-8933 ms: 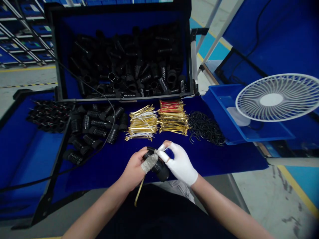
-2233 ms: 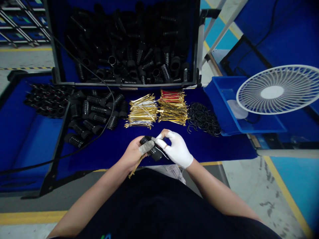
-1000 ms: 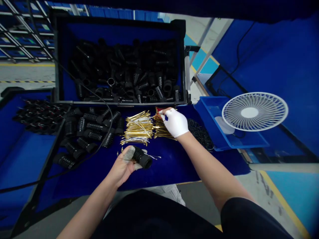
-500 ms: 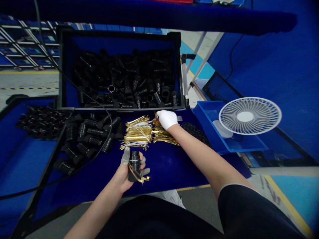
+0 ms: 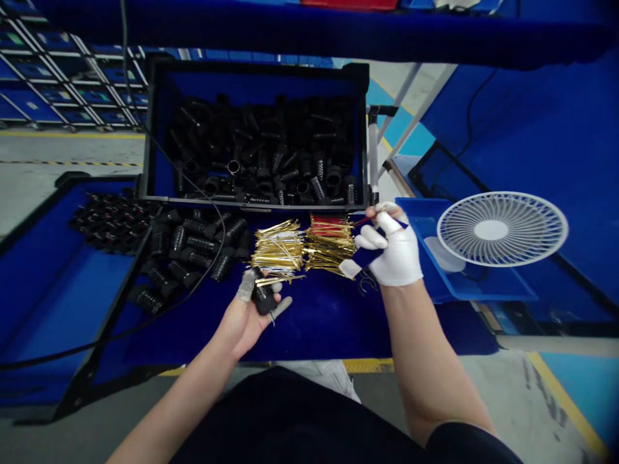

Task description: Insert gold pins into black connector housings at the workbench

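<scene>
My left hand, with rubber caps on some fingers, is closed around a black ribbed plastic fitting just in front of a pile of gold twist ties. My right hand, in a white glove, is raised over the blue table. Its thumb and forefinger pinch a thin red twist tie while the other fingers are spread. A second pile of gold and red twist ties lies just left of that hand.
A black crate full of black fittings stands at the back. More loose fittings lie at the left, with a black cable across them. Black rings lie under my right hand. A white fan rests in a blue tray at the right.
My right hand has lifted away from the red and gold tie pile to the right with a red tie pinched in it. My left hand has carried the fitting up toward the gold pile.
</scene>
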Available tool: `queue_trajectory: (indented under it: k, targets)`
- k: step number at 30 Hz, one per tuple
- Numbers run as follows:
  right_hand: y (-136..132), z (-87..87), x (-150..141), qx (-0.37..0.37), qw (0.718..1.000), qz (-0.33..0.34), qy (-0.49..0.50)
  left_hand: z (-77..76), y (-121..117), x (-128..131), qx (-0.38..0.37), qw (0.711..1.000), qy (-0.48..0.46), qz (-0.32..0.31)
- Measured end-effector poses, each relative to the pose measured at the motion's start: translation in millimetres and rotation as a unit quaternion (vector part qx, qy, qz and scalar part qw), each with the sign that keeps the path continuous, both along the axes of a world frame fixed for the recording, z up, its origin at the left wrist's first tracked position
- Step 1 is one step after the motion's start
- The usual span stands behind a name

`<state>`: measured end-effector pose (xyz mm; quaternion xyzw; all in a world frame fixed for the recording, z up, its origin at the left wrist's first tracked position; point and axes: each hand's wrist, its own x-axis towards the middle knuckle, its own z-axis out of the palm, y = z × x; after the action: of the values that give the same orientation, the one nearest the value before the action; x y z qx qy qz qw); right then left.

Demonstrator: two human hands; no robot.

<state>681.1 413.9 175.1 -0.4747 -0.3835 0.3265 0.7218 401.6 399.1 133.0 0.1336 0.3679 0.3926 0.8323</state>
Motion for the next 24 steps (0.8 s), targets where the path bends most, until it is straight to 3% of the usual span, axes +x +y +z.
queue_trajectory:
  k: [2, 5, 7, 12, 14, 17, 19, 21, 24]
  targets:
    - [-22, 2.8, -24, -0.049, 0.993, 0.087, -0.058, 5.4, -5, 8, 0.064, 0.996, 0.064, 0.021]
    - [-48, -5.7, -63, -0.102, 0.957, 0.174, -0.209, 9.7, -13, 17, 0.132, 0.986, 0.096, 0.022]
    - [-58, -14.3, -82, -0.115, 0.939, 0.204, -0.254, 9.6, -17, 20, 0.143, 0.985, 0.093, 0.016]
    - [-64, -25.4, -101, -0.13, 0.926, 0.23, -0.272, 8.3, -23, 18, 0.173, 0.978, 0.117, 0.011]
    - [-64, -27.4, -103, -0.124, 0.923, 0.231, -0.282, 11.1, -24, 14, 0.241, 0.952, 0.187, 0.003]
    - [-64, -34.0, -107, -0.114, 0.925, 0.258, -0.254, 16.8, -24, 8, 0.373, 0.869, 0.324, -0.021]
    - [-65, -40.5, -109, -0.113, 0.931, 0.268, -0.223, 18.3, -24, 5, 0.419, 0.831, 0.364, -0.037]
    - [-67, -46.5, -110, -0.112, 0.938, 0.25, -0.214, 17.2, -23, 4, 0.419, 0.835, 0.354, -0.047]
    - [-69, -51.7, -104, -0.093, 0.95, 0.199, -0.22, 15.0, -20, 3, 0.352, 0.894, 0.277, -0.028]
